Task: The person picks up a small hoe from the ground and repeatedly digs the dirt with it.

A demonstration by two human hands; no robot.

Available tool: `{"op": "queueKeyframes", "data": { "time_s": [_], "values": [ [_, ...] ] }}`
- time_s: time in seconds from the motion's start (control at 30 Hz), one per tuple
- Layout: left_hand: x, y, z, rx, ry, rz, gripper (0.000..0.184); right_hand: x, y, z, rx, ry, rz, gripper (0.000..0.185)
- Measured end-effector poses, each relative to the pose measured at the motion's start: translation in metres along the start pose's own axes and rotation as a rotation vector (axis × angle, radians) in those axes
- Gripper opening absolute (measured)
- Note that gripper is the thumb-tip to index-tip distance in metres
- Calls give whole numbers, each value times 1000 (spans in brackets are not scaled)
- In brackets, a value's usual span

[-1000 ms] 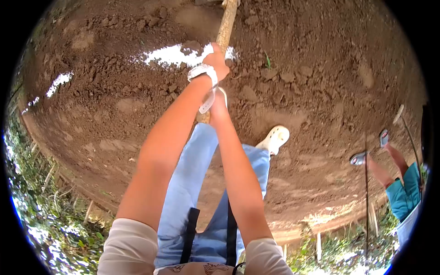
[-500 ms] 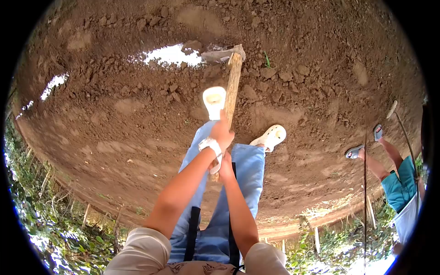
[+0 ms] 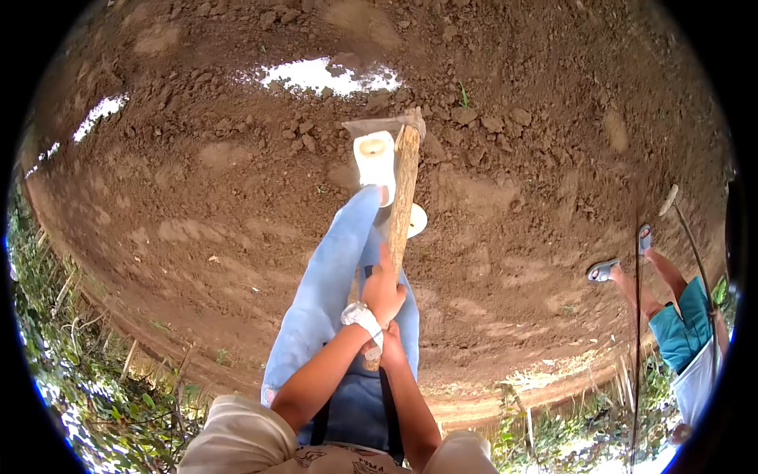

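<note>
Both hands are wrapped round the wooden handle of a hoe [image 3: 406, 182]. My left hand [image 3: 384, 294], with a white wrapping at its wrist, grips higher on the handle, one finger stretched along it. Close to the handle's lower end, my right hand [image 3: 392, 347] is closed, its fingers partly hidden. The hoe's metal blade [image 3: 375, 125] points left, just above my front pale clog [image 3: 374, 158]. Beyond the blade, a patch of white powder [image 3: 316, 77] lies on the loose brown soil. I cannot tell whether the blade touches the ground.
My other clog [image 3: 417, 220] shows partly behind the handle. At the right stands another person in teal shorts [image 3: 681, 328] and grey sandals, beside a long-handled tool [image 3: 687, 221]. More white powder [image 3: 100, 117] lies far left. Clods cover the soil; green plants [image 3: 103, 379] line the edge.
The hoe has come back toward me, its blade now away from the white powder. Both hands are lower and nearer my body. My legs have shifted, one clog now behind the handle.
</note>
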State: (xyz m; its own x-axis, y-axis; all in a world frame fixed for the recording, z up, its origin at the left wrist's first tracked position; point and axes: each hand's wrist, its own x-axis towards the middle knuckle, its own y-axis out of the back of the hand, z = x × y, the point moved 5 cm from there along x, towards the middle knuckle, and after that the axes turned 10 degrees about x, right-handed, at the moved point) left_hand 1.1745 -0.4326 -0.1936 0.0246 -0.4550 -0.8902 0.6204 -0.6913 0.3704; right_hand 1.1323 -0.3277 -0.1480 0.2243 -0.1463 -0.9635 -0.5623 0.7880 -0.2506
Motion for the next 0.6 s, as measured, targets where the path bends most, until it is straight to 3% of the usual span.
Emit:
{"op": "queueKeyframes", "data": {
  "time_s": [0.17, 0.27, 0.33, 0.37, 0.4, 0.47, 0.57, 0.6],
  "values": [
    [-25, -51, -39, 66, -34, 44, 83, 0, 46, 30, -72, -173, 142, 19],
    [-34, -86, -82, 49, -50, 56, 83, 12, 79, 75, -120, -91, 264, 17],
    [-25, -109, -124, 93, -53, 37, 85, 43, 115, 118, -335, 157, 327, 21],
    [-15, -115, -145, 86, 7, -119, 87, 61, 116, 127, -776, 188, 344, 30],
    [-4, -111, -158, 111, -74, -29, 89, 87, 136, 165, -628, 212, 367, 30],
    [20, -122, -199, 217, -60, -115, 88, 133, 178, 241, -329, 274, 407, 31],
    [32, -120, -217, 283, -90, -172, 85, 143, 148, 219, -378, 212, 504, 36],
    [32, -126, -222, 288, -74, -194, 85, 143, 145, 209, -491, 206, 427, 36]
  ]
}}
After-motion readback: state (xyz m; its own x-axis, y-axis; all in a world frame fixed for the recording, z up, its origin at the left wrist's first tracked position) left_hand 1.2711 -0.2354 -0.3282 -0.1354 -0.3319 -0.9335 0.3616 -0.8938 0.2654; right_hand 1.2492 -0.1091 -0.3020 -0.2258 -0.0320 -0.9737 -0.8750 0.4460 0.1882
